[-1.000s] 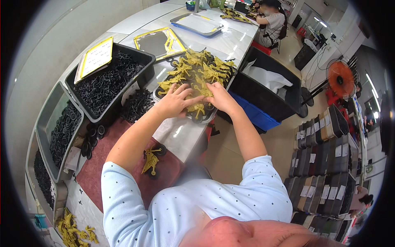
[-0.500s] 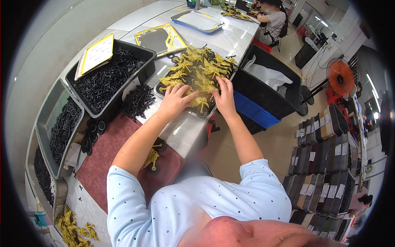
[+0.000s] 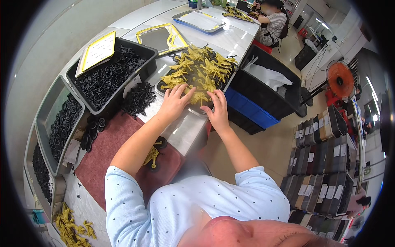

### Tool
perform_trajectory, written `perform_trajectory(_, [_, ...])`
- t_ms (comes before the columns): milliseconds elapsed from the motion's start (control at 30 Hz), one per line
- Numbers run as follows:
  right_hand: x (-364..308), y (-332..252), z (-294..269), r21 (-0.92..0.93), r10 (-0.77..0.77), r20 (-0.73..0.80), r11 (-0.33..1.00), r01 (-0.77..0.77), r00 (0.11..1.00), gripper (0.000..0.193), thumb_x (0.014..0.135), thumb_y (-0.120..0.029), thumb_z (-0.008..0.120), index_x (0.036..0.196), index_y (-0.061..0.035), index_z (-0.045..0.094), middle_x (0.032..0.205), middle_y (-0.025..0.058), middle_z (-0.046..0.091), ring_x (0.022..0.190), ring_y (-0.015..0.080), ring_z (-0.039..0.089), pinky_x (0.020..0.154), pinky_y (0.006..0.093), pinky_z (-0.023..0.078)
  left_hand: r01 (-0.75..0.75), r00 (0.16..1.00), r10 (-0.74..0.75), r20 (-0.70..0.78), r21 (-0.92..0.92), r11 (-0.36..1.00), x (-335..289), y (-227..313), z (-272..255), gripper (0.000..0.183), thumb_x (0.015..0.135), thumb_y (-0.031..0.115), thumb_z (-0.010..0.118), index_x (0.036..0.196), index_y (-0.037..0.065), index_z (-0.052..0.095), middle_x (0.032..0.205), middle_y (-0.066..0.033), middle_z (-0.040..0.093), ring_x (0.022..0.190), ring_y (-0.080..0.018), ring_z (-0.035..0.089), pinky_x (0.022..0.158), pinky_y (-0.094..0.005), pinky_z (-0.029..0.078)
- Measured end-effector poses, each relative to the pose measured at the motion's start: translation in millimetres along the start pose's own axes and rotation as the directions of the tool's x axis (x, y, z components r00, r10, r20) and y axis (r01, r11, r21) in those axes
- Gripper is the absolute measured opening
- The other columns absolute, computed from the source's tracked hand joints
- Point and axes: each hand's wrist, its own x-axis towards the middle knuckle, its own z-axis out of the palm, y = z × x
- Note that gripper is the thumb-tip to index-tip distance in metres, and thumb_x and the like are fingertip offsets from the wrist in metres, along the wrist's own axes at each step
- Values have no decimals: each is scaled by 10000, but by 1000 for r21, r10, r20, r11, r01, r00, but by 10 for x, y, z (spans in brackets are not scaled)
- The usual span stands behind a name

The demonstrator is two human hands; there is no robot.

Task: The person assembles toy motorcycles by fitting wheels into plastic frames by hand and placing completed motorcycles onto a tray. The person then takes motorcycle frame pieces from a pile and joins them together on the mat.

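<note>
A tray (image 3: 203, 111) on the table carries a heap of yellow plastic toy-like pieces (image 3: 201, 61) with black wheels. My left hand (image 3: 175, 103) rests at the tray's near left side, fingers spread over the pieces. On the near right, my right hand (image 3: 218, 112) is open, thumb and fingers apart. One yellow wheeled piece (image 3: 199, 99) lies between my hands, close to the fingertips of both. Haze in the picture blurs the contact there. Another yellow piece with black wheels (image 3: 152, 157) lies on the dark red mat (image 3: 119, 160), partly behind my left forearm.
Left of the mat stand a black bin (image 3: 109, 78) of small black parts and a grey bin (image 3: 63, 127) of black wheels. Loose black parts (image 3: 140, 99) lie beside the tray. Right of the table are stacked crates (image 3: 253, 109); farther off sits a person (image 3: 275, 24).
My right hand has come nearer to me along the tray's right side, its thumb now apart from the fingers. My left hand has shifted slightly right.
</note>
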Motion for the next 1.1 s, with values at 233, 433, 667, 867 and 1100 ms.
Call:
perform_trajectory(233, [151, 91, -90, 38, -79, 152, 997, 74, 985, 575, 811, -343, 726, 1258, -43, 524, 1323, 155, 494, 1308, 378, 398, 1083, 448, 333, 66, 997, -74, -38, -172, 983, -12, -67, 115, 527, 824, 79, 613, 1339, 106, 500, 1356, -154, 489, 1279, -361, 443, 1033, -407, 404])
perform_trajectory(433, [-123, 101, -72, 58, 33, -129, 998, -25, 991, 512, 800, -247, 763, 1207, -35, 537, 1255, 157, 512, 1149, 326, 500, 978, 391, 412, -84, 996, 82, -20, -155, 984, 74, -7, 107, 546, 773, 67, 658, 1302, 100, 526, 1368, -128, 482, 1210, -333, 493, 992, -403, 428])
perform_trajectory(667, [-325, 90, -36, 90, 130, -92, 989, -122, 987, 517, 790, -240, 773, 1204, -40, 538, 1238, 150, 503, 1130, 306, 503, 964, 383, 416, -19, 1000, 19, -3, -72, 997, -18, 61, -48, 629, 758, 149, 718, 1345, 151, 492, 1409, -127, 429, 1276, -327, 427, 1008, -497, 366])
perform_trajectory(867, [-252, -226, -63, 61, 60, -247, 997, -47, 967, 382, 817, -104, 720, 1149, -15, 554, 1219, 165, 506, 1134, 316, 498, 978, 383, 400, 57, 995, -64, 81, 89, 994, -207, -91, -383, 624, 746, 233, 743, 1327, 193, 520, 1417, -109, 421, 1303, -292, 398, 1013, -590, 317])
perform_trajectory(1100, [-327, -912, -33, 508, -339, 339, 851, 133, 877, 418, 755, -54, 739, 1139, -32, 575, 1244, 149, 533, 1141, 294, 526, 950, 382, 437, 383, 905, -383, 188, 34, 923, -1113, -168, -1773, 400, 824, 124, 654, 1223, 123, 617, 1320, -159, 522, 1199, -326, 505, 980, -467, 396])
